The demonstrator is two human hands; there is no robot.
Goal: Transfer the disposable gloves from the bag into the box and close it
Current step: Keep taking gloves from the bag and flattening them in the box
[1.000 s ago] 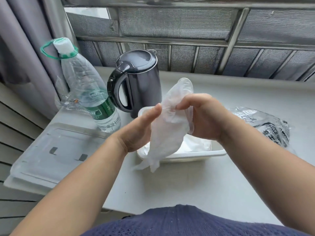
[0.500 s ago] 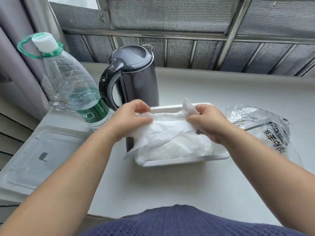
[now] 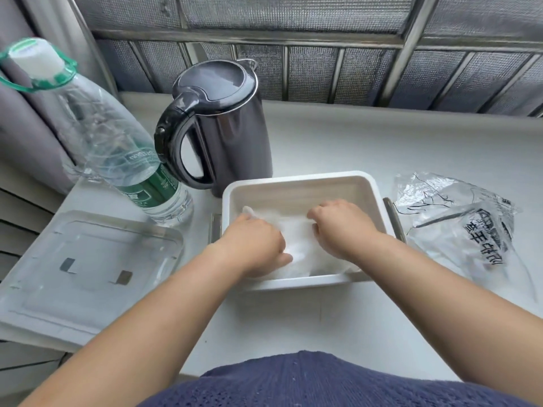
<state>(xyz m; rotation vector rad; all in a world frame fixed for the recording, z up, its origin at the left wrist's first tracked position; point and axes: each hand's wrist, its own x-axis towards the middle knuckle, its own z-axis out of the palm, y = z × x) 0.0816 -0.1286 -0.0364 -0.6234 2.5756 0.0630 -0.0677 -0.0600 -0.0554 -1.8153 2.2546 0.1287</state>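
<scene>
Pale, smooth counter runs below a window grille of metal bars backed with fine mesh. At the left edge of the counter lies a flat, clear plastic lid, rectangular with rounded corners. Behind it a big, see-through water bottle with a green label leans, just beside a dark, glossy kettle with a looped handle. In front of the kettle sits a white rectangular box, open on top. To its right a crinkled clear bag with black print lies flat. Both hands reach down into the box: the left hand and the right hand have their fingers bent and grip the thin, filmy white gloves, which lie heaped in the box between and under them.
</scene>
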